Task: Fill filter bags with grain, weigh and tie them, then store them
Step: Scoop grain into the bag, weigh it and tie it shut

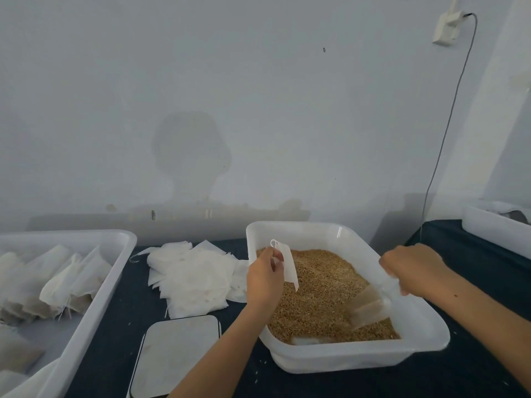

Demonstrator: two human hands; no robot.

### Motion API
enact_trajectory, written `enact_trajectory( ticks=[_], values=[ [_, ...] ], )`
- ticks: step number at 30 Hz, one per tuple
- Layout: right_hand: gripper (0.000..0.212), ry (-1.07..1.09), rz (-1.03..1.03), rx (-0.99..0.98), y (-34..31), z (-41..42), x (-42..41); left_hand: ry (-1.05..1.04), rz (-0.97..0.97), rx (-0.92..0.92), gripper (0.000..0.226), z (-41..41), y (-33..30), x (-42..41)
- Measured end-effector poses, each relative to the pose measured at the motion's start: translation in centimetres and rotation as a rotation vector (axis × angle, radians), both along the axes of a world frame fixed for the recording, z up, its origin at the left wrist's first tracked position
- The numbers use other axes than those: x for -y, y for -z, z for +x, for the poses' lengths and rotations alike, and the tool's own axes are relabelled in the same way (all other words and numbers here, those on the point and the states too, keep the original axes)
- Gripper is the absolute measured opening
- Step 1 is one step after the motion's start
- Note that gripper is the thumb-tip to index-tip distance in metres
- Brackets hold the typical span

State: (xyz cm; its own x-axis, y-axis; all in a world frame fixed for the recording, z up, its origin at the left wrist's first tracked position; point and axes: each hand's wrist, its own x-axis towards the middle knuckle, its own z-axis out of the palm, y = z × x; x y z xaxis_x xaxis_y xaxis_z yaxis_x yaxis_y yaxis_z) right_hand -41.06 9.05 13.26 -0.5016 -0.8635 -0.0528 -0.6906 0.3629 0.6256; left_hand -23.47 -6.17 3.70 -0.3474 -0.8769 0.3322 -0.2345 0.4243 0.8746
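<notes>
Left hand (263, 278) pinches a filter bag (288, 265) over grain (321, 294); right hand (413, 265) grips a scoop (370, 307).

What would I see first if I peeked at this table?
First, the big white tub of golden-brown grain in the middle. The left hand holds an empty filter bag above it, while the right hand grips a clear scoop dipped in the grain. Left of the tub lies a pile of flat white bags, and a bin of filled bags sits at the far left.
</notes>
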Motion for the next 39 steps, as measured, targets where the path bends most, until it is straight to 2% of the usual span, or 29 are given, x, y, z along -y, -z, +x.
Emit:
enact_trajectory(
  ticks=[4, 7, 10, 21, 25, 28, 30, 33, 39],
  values=[
    [0.018, -0.070, -0.086, 0.164, 1.9, 0.2, 0.4, 0.006, 0.012, 0.003, 0.015, 0.0, 0.1, 0.1],
    [0.028, -0.086, -0.209, 0.380, 3.7, 0.2, 1.2, 0.010, 0.006, 0.004, 0.016, 0.0, 0.1, 0.0],
    [0.023, -0.113, -0.290, 0.580, 6.4, 1.2, 2.4, 0.013, -0.006, 0.019, 0.015, -0.1, 0.2, 0.1],
    [0.032, -0.140, -0.340, 0.861, 8.9, 1.5, 1.7, 0.035, -0.025, 0.013, 0.011, -0.3, 0.2, 0.4],
    [0.028, -0.137, -0.411, 0.934, 7.8, 1.1, 0.3, 0.015, -0.017, -0.004, 0.026, -0.4, 0.0, 0.6],
    [0.020, -0.125, -0.453, 0.993, 6.2, 0.6, -1.1, -0.015, -0.064, 0.066, 0.010, -0.6, 0.0, 0.8],
    [0.018, -0.117, -0.477, 1.000, 4.9, 0.1, -2.1, -0.020, -0.155, 0.124, 0.004, -0.8, -0.1, 0.9],
    [0.016, -0.104, -0.528, 0.987, 3.2, -0.6, -3.5, 0.030, -0.280, 0.243, 0.010, -1.0, -0.4, 0.7],
    [0.017, -0.081, -0.637, 0.886, 1.7, -0.8, -4.2, 0.142, -0.342, 0.510, 0.008, -1.6, -1.7, -0.4]
  ],
)
